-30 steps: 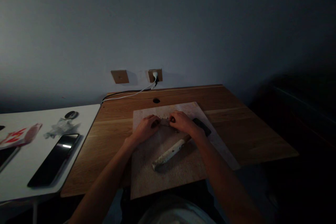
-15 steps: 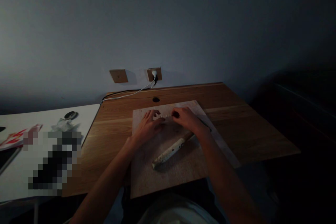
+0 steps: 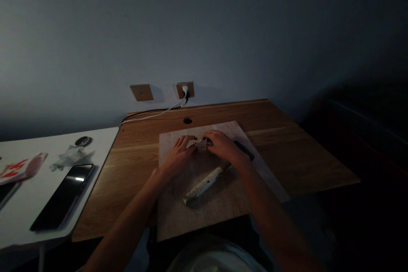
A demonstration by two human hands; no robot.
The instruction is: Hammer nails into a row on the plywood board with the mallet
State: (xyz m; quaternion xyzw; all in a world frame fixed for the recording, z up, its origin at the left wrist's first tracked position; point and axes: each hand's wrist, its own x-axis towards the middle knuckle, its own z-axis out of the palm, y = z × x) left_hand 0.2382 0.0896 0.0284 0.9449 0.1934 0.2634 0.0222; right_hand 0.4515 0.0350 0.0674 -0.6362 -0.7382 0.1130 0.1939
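Note:
My left hand [image 3: 179,153] rests on a pale square board [image 3: 178,216], its thumb and forefinger closed at the left end of a small shiny metal piece [image 3: 200,142]. From the other side, my right hand [image 3: 223,144] has curled fingers at the right end of the same piece. Short bright prongs seem to stick up from it; its exact kind is too small to make out. Across the board lies a hammer [image 3: 204,186] with a worn, whitish handle. Its dark head shows beyond my right wrist, and part of the handle's upper end is hidden by that arm.
The board lies on a wooden desktop [image 3: 287,148] with a round cable hole [image 3: 188,120]. To the left, a white table [image 3: 19,221] carries a phone [image 3: 63,195], crumpled plastic [image 3: 74,156], a dark round item [image 3: 83,141] and a red-and-white packet [image 3: 24,168]. Cables [image 3: 153,114] run to a wall socket [image 3: 185,90].
Both hands have closed in around the small metal piece, with my right fingers slightly further left. The hammer stays put on the board. The view has shifted slightly.

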